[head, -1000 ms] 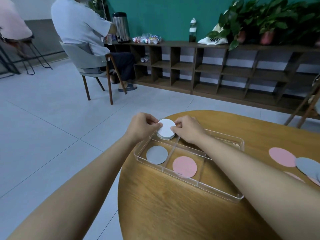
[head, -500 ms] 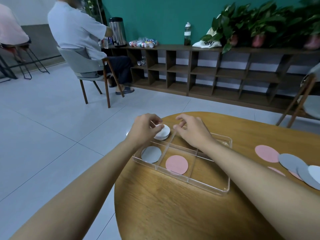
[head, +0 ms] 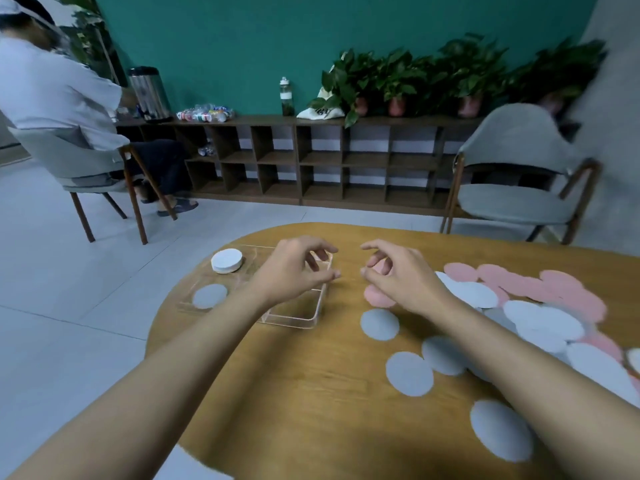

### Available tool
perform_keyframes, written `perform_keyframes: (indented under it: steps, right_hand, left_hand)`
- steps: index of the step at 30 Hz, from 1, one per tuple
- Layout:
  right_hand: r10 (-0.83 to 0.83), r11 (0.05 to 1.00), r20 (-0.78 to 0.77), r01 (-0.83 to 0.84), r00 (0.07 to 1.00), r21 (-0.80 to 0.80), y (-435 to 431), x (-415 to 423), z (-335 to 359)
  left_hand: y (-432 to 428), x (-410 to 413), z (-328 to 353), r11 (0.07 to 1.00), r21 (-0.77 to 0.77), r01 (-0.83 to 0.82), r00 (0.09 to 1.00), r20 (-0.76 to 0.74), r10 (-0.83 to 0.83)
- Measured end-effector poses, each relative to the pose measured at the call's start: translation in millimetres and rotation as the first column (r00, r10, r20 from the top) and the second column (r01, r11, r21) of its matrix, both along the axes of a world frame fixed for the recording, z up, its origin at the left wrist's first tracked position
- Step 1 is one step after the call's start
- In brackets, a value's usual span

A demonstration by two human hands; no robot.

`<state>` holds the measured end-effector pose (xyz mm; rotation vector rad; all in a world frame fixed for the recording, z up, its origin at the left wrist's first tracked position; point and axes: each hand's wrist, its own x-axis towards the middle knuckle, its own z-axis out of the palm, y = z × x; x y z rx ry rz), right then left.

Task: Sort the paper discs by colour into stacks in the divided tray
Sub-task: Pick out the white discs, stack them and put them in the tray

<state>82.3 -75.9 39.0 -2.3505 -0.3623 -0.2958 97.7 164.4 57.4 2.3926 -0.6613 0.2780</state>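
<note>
Both hands off white stack (head: 227,260) since half-second ago, now hovering between tray (head: 294,322) and loose discs (head: 543,322). Left hand (head: 294,271) over tray's right end, right hand (head: 398,278) above pink disc (head: 376,296) — fingers of both loosely curled, nothing held. White stack in far-left compartment; grey disc (head: 209,296) in near-left. Risks: loose discs overlap — pinch may lift two colours together; thin paper may slide on table (head: 311,393); left forearm low, could nudge tray.
</note>
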Motion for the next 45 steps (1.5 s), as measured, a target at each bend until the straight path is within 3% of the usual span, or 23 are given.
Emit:
perform_keyframes:
  steps: [13,21,29,34,40,45]
  right_hand:
    - [-0.145,0.989,-0.018,0.145,0.989,0.033,-176,-83,-24]
    - [-0.203,0.968,0.049,0.208,0.978,-0.141,-217,-82,-68]
    - [-0.251,0.956,0.064,0.258,0.966,-0.141,-228,-77,-91]
    - [-0.253,0.949,0.106,0.268,0.962,-0.167,-229,-73,-98]
    - [-0.269,0.950,0.071,0.277,0.960,-0.142,-227,-71,-99]
    - [-0.257,0.966,0.021,0.257,0.966,-0.024,-224,-71,-96]
  left_hand:
    - [-175,-31,-36,0.981,0.049,0.185,0.981,-0.075,-0.181]
    - [-236,-23,-81,0.995,0.024,0.099,0.993,-0.074,-0.097]
    - [-266,8,-100,0.990,0.120,0.080,0.992,-0.104,-0.067]
    - [-271,26,-110,0.974,0.191,0.123,0.992,-0.037,-0.118]
    - [-259,13,-115,0.957,0.246,0.155,0.962,0.183,-0.203]
    - [-256,-3,-107,0.979,-0.002,0.205,0.944,0.264,-0.197]
